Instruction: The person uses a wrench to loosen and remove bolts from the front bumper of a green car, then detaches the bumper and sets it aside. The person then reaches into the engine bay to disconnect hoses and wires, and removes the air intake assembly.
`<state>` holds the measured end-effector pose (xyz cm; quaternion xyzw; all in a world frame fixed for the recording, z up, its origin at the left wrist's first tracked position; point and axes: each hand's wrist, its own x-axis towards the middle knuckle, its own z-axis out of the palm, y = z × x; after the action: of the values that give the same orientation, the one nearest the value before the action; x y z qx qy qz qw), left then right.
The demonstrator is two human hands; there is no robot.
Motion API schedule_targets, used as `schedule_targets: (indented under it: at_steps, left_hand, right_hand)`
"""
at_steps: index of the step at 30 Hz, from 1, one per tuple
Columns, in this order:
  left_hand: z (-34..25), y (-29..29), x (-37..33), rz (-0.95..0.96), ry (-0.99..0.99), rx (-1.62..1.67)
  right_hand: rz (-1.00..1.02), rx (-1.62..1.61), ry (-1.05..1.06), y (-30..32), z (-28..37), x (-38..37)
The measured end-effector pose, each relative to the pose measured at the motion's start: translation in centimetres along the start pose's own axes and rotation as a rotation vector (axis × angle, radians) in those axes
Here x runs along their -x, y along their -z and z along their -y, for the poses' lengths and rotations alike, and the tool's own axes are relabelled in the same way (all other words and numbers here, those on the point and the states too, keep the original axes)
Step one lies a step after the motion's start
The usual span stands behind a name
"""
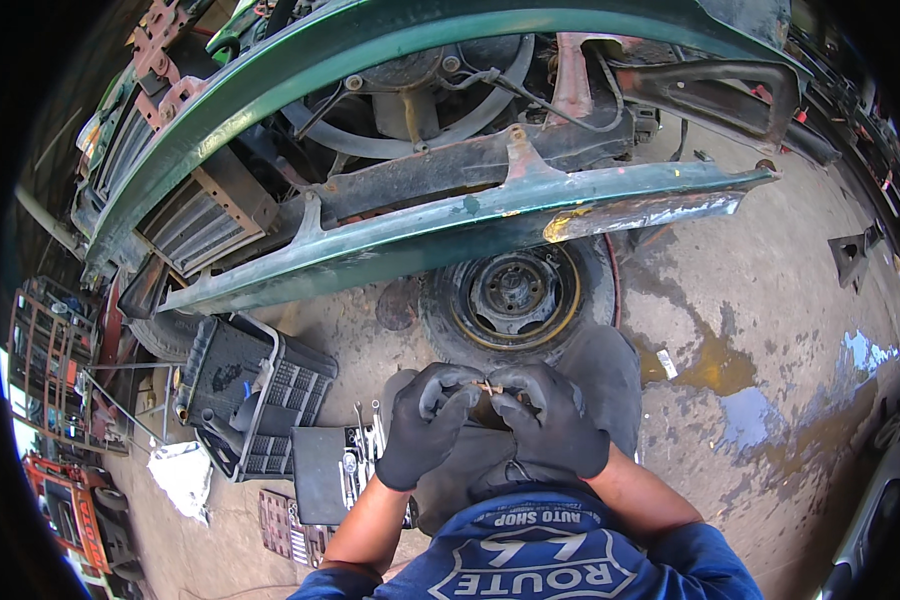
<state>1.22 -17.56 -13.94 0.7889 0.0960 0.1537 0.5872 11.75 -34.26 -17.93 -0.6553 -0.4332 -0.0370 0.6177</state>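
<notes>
Both of my hands wear dark gloves and meet in front of my lap. Between their fingertips is a small brass-coloured metal piece (487, 388), too small for its kind to be told. My left hand (422, 420) pinches it from the left with bent fingers. From the other side, my right hand (552, 418) closes its thumb and fingers on it. Just beyond my hands a wheel with a tyre (440, 318) lies flat on the floor. Above it runs a green metal vehicle panel (390, 238), scraped and worn toward its right end.
A black plastic crate (270, 400) stands at the left. Near it are a dark case with several wrenches (353, 470), a socket set (288, 522) and a white bag (180, 475). Wet, oily stains (730, 365) spread over the concrete floor at the right.
</notes>
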Motion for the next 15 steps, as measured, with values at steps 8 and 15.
schedule_targets:
  at_steps: [8,15]
  left_hand:
    - [0.4,0.3,-0.8,0.095,-0.376,-0.278]
    - [1.8,0.4,0.5,0.057,-0.147,-0.269]
  right_hand:
    - [0.112,-0.548,-0.524,-0.8,-0.2,1.3]
    - [0.065,-0.276,-0.403,-0.8,-0.5,1.4]
